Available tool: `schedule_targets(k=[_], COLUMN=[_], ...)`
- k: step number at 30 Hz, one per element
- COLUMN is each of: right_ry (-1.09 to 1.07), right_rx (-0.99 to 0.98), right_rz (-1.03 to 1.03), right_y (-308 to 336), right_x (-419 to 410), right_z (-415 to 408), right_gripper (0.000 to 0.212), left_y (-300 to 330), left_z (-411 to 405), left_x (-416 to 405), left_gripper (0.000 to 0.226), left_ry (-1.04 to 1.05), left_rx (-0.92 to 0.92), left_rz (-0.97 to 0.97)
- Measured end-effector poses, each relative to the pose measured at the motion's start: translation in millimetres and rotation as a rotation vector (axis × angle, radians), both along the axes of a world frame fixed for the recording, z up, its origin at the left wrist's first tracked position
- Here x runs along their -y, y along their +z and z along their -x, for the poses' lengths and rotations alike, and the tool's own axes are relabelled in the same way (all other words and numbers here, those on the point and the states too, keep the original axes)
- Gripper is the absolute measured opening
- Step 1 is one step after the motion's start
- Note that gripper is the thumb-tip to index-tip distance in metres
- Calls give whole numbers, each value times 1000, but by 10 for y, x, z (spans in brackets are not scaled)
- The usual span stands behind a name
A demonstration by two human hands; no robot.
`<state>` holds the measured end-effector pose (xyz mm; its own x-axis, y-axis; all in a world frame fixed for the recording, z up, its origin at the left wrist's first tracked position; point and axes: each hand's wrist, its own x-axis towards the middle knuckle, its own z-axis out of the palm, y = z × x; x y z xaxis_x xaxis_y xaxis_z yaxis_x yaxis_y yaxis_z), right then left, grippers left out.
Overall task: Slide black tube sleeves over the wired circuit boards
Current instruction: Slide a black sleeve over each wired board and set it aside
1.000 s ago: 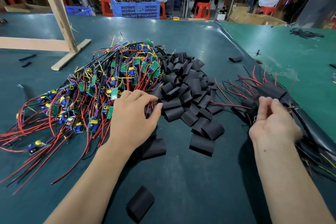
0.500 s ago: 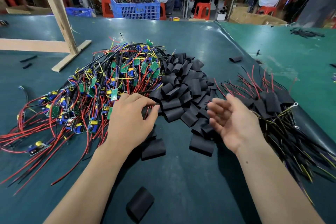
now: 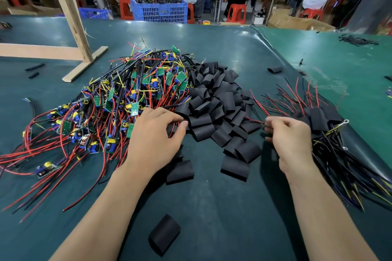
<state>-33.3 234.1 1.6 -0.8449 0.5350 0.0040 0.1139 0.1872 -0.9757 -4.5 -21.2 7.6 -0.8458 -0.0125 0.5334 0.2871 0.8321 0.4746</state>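
A tangled heap of wired circuit boards (image 3: 131,99), green boards with red, black and yellow leads, lies on the left of the table. Beside it sits a pile of flat black tube sleeves (image 3: 214,104). My left hand (image 3: 154,140) rests at the seam between the two piles. Its thumb and forefinger are curled together over red leads there, and its palm hides what it holds. My right hand (image 3: 290,142) hovers by the sleeve pile's right edge with curled, blurred fingers. Nothing shows in them. Sleeved boards (image 3: 320,118) lie bunched at the right.
Loose sleeves lie near me (image 3: 164,237), under my left wrist (image 3: 180,170) and between my hands (image 3: 234,168). A wooden frame (image 3: 70,27) stands at the back left. The green table covering (image 3: 233,53) folds along the right. Blue crates (image 3: 159,9) and seated people are beyond the table.
My right hand has swung from the sleeved bundle on the right toward the sleeve pile, opened palm up on the way, then curled its fingers. My left hand has stayed put.
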Motion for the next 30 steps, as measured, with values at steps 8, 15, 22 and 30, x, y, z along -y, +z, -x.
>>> schedule_targets(k=[8,15,22,30], right_ry=[-27,12,159,156], right_rx=[51,102,164,198], right_rz=[-206,-327,-713,-927], right_y=[-121,-76,72,139], right_x=[-128,-113,100,293], right_z=[68,19,-190,-286], right_gripper=[26,26,28,27], left_y=[-14,-53,-87,-83], left_z=[-10,10,27,34], left_x=[21,43,62,55], left_gripper=[16,20,22,28], left_ry=[-2,34,50,63], left_rx=[17,43,154,212], left_rz=[6,66,125,123])
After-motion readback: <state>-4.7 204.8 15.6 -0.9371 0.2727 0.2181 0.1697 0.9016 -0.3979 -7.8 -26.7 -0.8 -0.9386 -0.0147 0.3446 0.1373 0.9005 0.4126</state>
